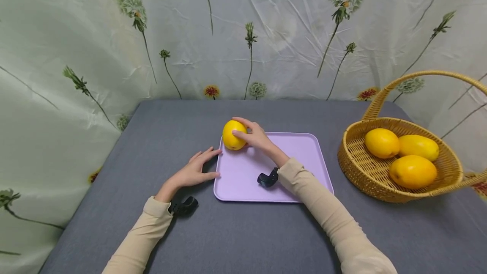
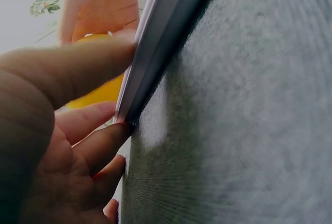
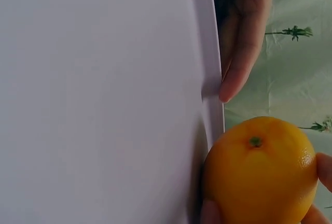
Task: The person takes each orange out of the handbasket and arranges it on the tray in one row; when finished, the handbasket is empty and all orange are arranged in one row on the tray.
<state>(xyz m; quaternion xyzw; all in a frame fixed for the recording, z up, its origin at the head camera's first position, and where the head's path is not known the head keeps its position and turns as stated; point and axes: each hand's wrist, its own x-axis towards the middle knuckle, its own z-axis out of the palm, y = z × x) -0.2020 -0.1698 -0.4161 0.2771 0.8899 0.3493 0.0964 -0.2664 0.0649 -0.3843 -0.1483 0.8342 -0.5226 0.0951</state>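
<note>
My right hand [image 1: 259, 138] grips an orange [image 1: 234, 135] at the far left corner of a lilac tray [image 1: 293, 151]. In the right wrist view the same orange [image 3: 259, 175] shows a green stem spot, with fingertips on its sides, and sits against the tray's rim. My left hand [image 1: 193, 171] lies at the tray's left edge, fingers spread and fairly straight. Its thumb [image 2: 98, 60] and fingertips touch the tray's rim in the left wrist view. How much of the orange rests on the tray floor is hidden.
On the right stands a wicker basket [image 1: 354, 172] with a tall handle. It holds two oranges [image 1: 413, 171] and a longer yellow fruit [image 1: 418, 147]. A grey cloth [image 1: 228, 240] covers the table, and a flowered curtain [image 1: 243, 33] hangs behind it.
</note>
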